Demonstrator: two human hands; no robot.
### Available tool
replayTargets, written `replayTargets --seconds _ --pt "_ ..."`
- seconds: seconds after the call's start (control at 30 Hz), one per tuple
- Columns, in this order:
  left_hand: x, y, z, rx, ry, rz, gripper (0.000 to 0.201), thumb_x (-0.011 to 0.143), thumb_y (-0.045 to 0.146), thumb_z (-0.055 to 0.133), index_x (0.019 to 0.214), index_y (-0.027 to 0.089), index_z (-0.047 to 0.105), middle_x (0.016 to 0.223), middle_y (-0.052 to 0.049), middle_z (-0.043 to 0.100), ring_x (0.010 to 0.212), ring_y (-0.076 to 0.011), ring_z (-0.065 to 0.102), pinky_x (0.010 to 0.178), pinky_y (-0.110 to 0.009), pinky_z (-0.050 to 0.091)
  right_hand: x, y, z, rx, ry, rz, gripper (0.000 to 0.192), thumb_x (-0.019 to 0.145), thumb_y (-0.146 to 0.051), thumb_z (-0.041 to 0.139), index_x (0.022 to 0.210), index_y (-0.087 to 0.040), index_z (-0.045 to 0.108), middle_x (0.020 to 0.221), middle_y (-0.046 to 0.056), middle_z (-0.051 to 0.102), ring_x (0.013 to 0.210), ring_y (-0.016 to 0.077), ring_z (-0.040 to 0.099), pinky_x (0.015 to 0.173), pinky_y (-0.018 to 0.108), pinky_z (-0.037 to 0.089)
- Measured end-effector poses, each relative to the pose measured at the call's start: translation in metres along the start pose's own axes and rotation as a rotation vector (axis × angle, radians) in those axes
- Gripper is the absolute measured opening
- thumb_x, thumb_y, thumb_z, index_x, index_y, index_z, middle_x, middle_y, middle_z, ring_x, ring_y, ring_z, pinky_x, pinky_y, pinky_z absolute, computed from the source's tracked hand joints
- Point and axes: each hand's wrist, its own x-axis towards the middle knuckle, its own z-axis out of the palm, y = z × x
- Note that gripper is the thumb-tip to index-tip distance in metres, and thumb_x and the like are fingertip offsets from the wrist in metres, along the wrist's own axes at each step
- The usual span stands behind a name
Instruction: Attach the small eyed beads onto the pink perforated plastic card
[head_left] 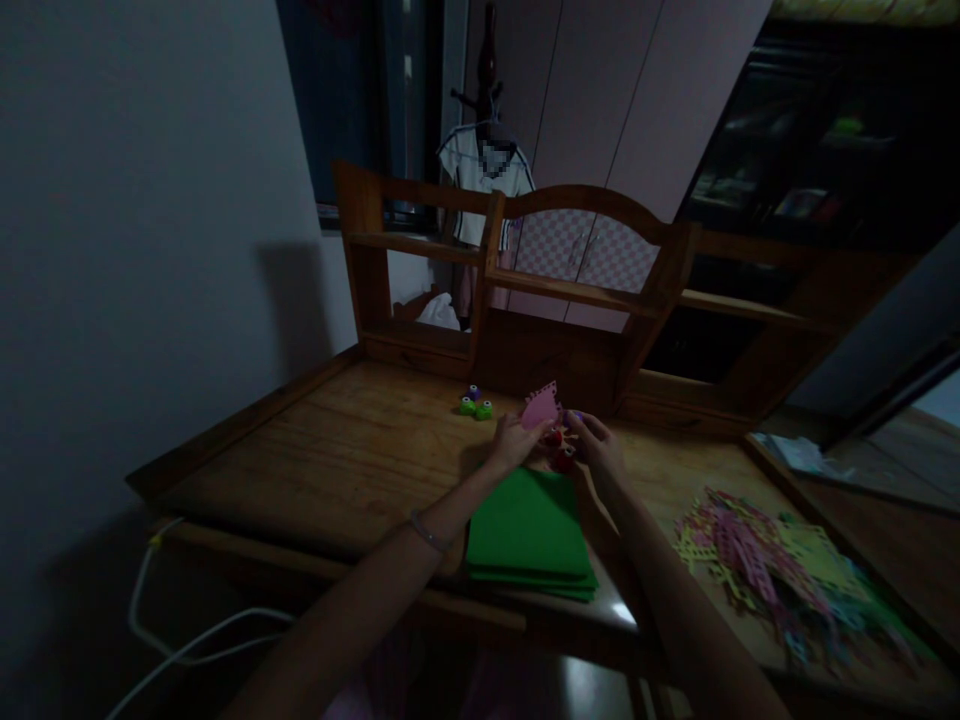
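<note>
Pink foam sheet with a punched, toothed edge [541,407] stood up between the two hands, over the middle of the wooden desk [352,450], just beyond the far edge of the green stack. The left hand [511,441] pinched its lower left corner, fingers closed on the foam. The right hand [598,447] sat at about three o'clock from the sheet, fingers curled round a small purple-topped object [576,418] — too dim and too small for me to say just how it was gripped. Between the hands, touching or nearly touching them, lay a couple of small red craft punches [559,448].

At six o'clock from the sheet, nearer the person, lay a stack of green foam sheets [529,535], flat and squared up, reaching the desk's front edge. At about ten o'clock from the sheet, well apart from the hands, sat a cluster of small green and purple craft punches [475,404] close to the desk's wooden shelf unit [525,290]. At four o'clock, along the right side of the desk, spread a loose heap of pink, yellow and green punched foam scraps [765,570]. A thin bracelet [426,532] ringed the left wrist. White cable [180,640] looped below the desk's front left corner — and behind the shelf a white garment [480,180] hung on a dark coat stand.
</note>
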Motion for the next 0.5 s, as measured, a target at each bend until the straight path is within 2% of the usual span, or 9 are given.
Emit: replayTargets --seconds 0.1,0.23,0.33,0.5 --pt "0.0010 -0.0016 -0.0013 0.034 0.026 0.019 0.046 0.073 0.049 0.061 0.093 0.009 0.067 0.083 -0.010 0.066 0.074 -0.0181 0.062 0.065 -0.025 0.048 -0.0001 -0.0004 -0.0009 -0.023 0.018 0.005 0.050 0.069 -0.058 0.062 0.100 -0.019 0.064 0.090 0.007 0.062 0.071 0.0154 0.057 0.054 0.020 0.042" --pt "0.0033 -0.0062 -0.0028 0.116 0.044 -0.002 0.053 0.078 0.057 0.050 0.074 0.006 0.065 0.067 -0.008 0.062 0.060 -0.0146 0.057 0.053 -0.022 0.041 0.0013 0.0011 -0.0017 -0.038 0.023 0.021 0.050 0.071 -0.060 0.059 0.099 -0.019 0.065 0.088 0.006 0.062 0.068 0.0140 0.056 0.054 0.020 0.042" --pt "0.0041 -0.0084 -0.0029 0.151 0.062 0.003 0.054 0.078 0.059 0.049 0.066 0.007 0.062 0.061 -0.006 0.058 0.056 -0.0128 0.053 0.049 -0.020 0.036 0.0017 0.0025 -0.0008 -0.004 0.009 0.024 0.049 0.071 -0.058 0.061 0.102 -0.019 0.064 0.092 0.006 0.062 0.068 0.0132 0.056 0.054 0.020 0.042" --pt "0.0018 -0.0041 -0.0037 0.110 0.056 -0.018 0.051 0.077 0.057 0.051 0.075 0.008 0.065 0.068 -0.006 0.061 0.063 -0.0137 0.055 0.054 -0.020 0.038 -0.0008 0.0011 -0.0014 0.047 0.002 0.007 0.050 0.070 -0.053 0.064 0.109 -0.022 0.060 0.103 0.006 0.060 0.071 0.0132 0.056 0.054 0.020 0.042"
